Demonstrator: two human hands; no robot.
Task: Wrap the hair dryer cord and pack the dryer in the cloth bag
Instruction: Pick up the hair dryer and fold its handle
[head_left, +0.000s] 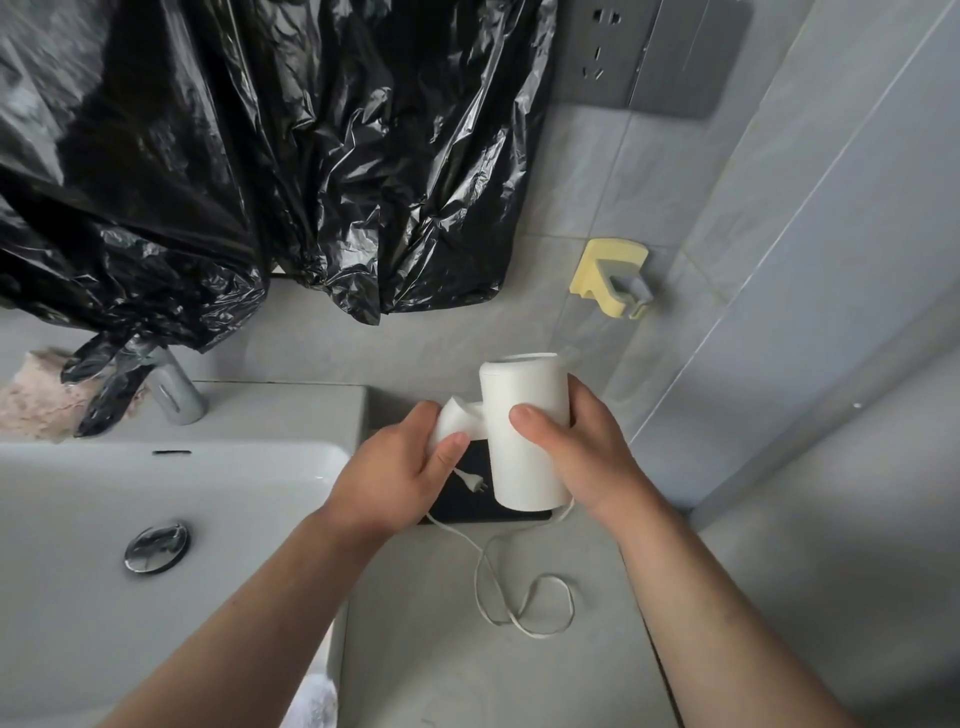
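A white hair dryer (522, 441) is held above the counter with its barrel pointing away from me. My right hand (582, 457) grips the barrel, thumb across its front. My left hand (400, 478) grips the folded white handle (457, 418). The thin white cord (519, 597) hangs from the dryer's near end and loops loosely over the counter; its plug (475, 482) dangles by my left thumb. Under the dryer lies a flat black thing (488, 506), possibly the cloth bag; I cannot tell for sure.
A white sink (156, 493) with a chrome drain (156, 548) and tap (174, 387) fills the left. Black plastic sheeting (260, 156) hangs over the wall behind. A yellow wall holder (613, 278) and a grey socket panel (602, 47) are at the right.
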